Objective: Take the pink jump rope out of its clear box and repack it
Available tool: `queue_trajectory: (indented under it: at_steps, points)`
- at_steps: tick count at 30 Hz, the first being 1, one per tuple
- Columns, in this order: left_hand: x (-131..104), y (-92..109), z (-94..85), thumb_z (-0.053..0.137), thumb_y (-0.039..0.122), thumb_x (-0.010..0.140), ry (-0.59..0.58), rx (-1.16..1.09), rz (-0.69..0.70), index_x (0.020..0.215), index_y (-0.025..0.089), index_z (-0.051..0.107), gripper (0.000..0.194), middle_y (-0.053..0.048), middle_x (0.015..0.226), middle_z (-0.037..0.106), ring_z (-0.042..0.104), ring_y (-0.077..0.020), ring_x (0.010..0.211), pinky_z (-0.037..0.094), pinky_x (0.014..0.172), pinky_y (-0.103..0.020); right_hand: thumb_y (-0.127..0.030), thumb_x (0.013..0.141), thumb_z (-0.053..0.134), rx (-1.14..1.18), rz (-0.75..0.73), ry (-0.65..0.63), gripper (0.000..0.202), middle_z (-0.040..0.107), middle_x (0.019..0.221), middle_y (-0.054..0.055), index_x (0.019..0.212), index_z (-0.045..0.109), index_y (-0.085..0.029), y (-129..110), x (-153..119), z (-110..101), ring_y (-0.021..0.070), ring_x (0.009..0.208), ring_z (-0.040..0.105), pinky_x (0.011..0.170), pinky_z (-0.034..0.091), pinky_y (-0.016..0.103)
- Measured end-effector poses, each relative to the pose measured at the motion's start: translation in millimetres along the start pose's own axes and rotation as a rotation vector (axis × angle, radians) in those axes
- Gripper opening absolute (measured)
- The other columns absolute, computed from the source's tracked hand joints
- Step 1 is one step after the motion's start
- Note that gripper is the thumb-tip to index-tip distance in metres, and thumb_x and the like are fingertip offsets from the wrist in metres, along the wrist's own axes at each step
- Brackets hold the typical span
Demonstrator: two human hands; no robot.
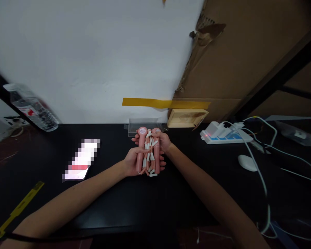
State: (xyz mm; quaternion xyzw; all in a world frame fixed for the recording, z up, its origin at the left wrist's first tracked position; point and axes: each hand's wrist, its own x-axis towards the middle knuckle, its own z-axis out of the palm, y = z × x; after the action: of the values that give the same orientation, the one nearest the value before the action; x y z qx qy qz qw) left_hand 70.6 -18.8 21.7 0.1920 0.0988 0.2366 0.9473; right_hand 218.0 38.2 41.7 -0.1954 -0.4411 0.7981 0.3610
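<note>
A beaded jump rope (151,152) with two pink handles and pink and white beads lies bundled between my hands, a little above the black table. My left hand (131,162) grips it from the lower left, the thumb laid across the beads and one handle. From the upper right, my right hand (164,141) is closed on the other handle and the folded beads, its thumb near the top. Some fingers of both hands are hidden beneath the bundle. Just behind it sits a clear plastic box (133,127).
The black table (114,207) meets a white wall. A phone (83,160) and a water bottle (35,109) are on the left. A wooden tray (188,118) leans at the back. To the right are a power strip (225,136), loose cables and a white mouse (247,163).
</note>
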Motion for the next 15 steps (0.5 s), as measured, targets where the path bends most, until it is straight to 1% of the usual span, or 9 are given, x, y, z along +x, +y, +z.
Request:
queue_trajectory:
  at_steps: [2,4,6,8,12,14,15]
  points:
    - [1,0,0.6,0.051,0.026,0.077,-0.018,0.006,-0.006,0.119,-0.002,0.064,0.052,-0.024,0.114,0.07,0.066,-0.0334,0.113,0.034,0.11,-0.049,-0.038,0.062,0.059,0.001,0.0,0.017,0.044,0.074,0.104,0.015,0.099,0.066,-0.017,-1,0,2,0.0352,0.11,0.066,0.089,0.057,0.05]
    - [1,1,3.3,0.05,0.027,0.075,-0.041,0.009,-0.001,0.123,-0.004,0.061,0.058,-0.026,0.121,0.067,0.062,-0.0344,0.119,0.033,0.111,-0.048,-0.036,0.061,0.059,0.011,-0.01,0.024,0.044,0.074,0.108,0.014,0.099,0.067,-0.018,-2,-1,2,0.0349,0.111,0.066,0.088,0.057,0.049]
    - [1,1,7.0,0.05,0.028,0.075,-0.061,0.002,0.01,0.127,-0.005,0.058,0.062,-0.026,0.127,0.064,0.059,-0.0351,0.123,0.032,0.111,-0.049,-0.035,0.062,0.06,0.035,-0.039,0.024,0.046,0.075,0.11,0.013,0.104,0.068,-0.018,-3,-2,2,0.0336,0.111,0.066,0.09,0.057,0.047]
    - [0,1,9.9,0.049,0.03,0.075,-0.081,-0.002,0.02,0.13,-0.004,0.056,0.065,-0.026,0.129,0.063,0.057,-0.0353,0.126,0.031,0.111,-0.05,-0.035,0.063,0.061,0.05,-0.056,0.02,0.05,0.075,0.111,0.011,0.11,0.067,-0.018,-5,-3,1,0.0321,0.112,0.066,0.095,0.055,0.046]
    - [-2,1,7.2,0.051,0.03,0.077,-0.087,0.004,0.02,0.129,-0.001,0.058,0.061,-0.024,0.125,0.066,0.059,-0.0358,0.123,0.033,0.11,-0.051,-0.032,0.062,0.066,0.032,-0.054,-0.024,0.063,0.074,0.115,0.011,0.122,0.063,-0.015,-8,-4,2,0.0316,0.115,0.065,0.104,0.049,0.046]
    - [-3,2,2.7,0.052,0.029,0.078,-0.056,0.019,0.016,0.123,0.0,0.062,0.055,-0.024,0.118,0.069,0.064,-0.0355,0.116,0.036,0.107,-0.05,-0.031,0.062,0.068,0.022,-0.06,-0.05,0.066,0.072,0.12,0.012,0.126,0.061,-0.015,-9,-4,3,0.032,0.117,0.064,0.104,0.049,0.046]
    - [-3,3,0.6,0.052,0.029,0.079,-0.034,0.031,0.013,0.121,0.0,0.064,0.052,-0.024,0.115,0.07,0.066,-0.035,0.112,0.038,0.106,-0.05,-0.031,0.063,0.068,0.01,-0.055,-0.04,0.066,0.071,0.122,0.013,0.126,0.06,-0.016,-10,-4,3,0.0321,0.117,0.064,0.102,0.05,0.047]
